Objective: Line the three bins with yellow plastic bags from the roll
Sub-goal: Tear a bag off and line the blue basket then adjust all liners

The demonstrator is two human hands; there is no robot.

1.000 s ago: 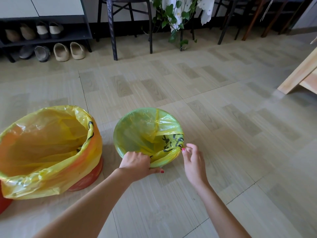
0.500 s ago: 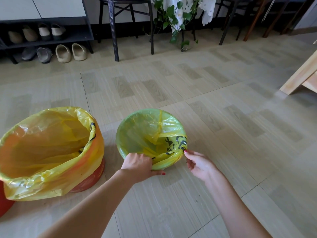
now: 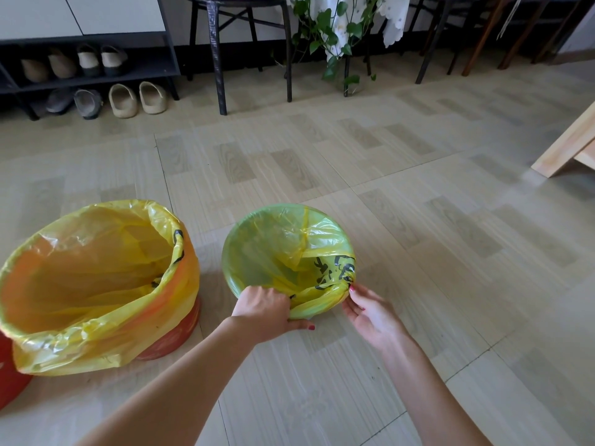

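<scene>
**Q:** Where are your hands?

**A:** Both are at the near edge of a small green bin [image 3: 248, 249] standing on the tiled floor [image 3: 418, 252]. My left hand [image 3: 262, 309] is curled over the near rim, its fingers folded inward and gripping the yellow bag [image 3: 325, 236] that lines the bin, with the thumb stretched along the outside of the bin wall. My right hand [image 3: 370, 312] is just to the right, palm turned up, its fingers loosely bent. Its fingertips [image 3: 351, 289] touch a gathered, twisted bunch of the bag at the rim's near right. I cannot tell whether they actually pinch it.

**Q:** How does the bag sit?

**A:** It covers the inside of the green bin and folds over the rim. Black printed marks show on the bunched part near my right hand.

**Q:** What else is close by?

**A:** To the left, near but apart from the green bin, stands a larger red bin [image 3: 174, 336] lined with its own yellow bag [image 3: 96, 262], the plastic draped far down the outside. At the far left edge a sliver of another red bin [image 3: 8, 375] shows.

**Q:** And beyond?

**A:** A shoe rack [image 3: 96, 72] with slippers, dark stool legs [image 3: 219, 59], and a trailing green plant [image 3: 335, 33].
</scene>
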